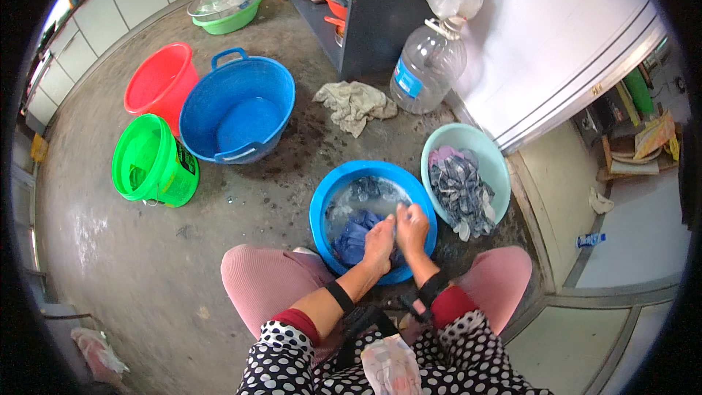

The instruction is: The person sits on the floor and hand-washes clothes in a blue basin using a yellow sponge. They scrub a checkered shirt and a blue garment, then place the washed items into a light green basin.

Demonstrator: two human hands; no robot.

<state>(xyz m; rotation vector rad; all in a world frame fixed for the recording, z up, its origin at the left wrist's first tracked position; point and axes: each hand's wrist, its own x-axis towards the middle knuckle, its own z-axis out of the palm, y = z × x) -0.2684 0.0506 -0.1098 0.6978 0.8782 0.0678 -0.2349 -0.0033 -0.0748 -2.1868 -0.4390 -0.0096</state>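
A blue plastic basin (pixel 320 209) stands on the floor between the person's knees, holding cloudy, sudsy water. Bunched dark-blue cloth (pixel 354 236) lies in it, wet, reaching up to my left hand (pixel 379 241), whose fingers are closed around part of it. Close beside, over the basin's right half, my right hand (pixel 412 226) is curled and slightly blurred; what is inside its fingers is hidden. A darker piece of fabric (pixel 368 188) shows at the far side of the water. To the right, a pale green basin (pixel 496 156) holds crumpled plaid clothes (pixel 460 189).
A large blue tub (pixel 247 120), a red bucket (pixel 159 79) and a green bucket (pixel 156 162) stand at the left. A grey rag (pixel 354 104) lies ahead, near a big clear plastic bottle (pixel 430 66) and a dark shelf unit (pixel 378 16). A door frame (pixel 529 197) borders the right.
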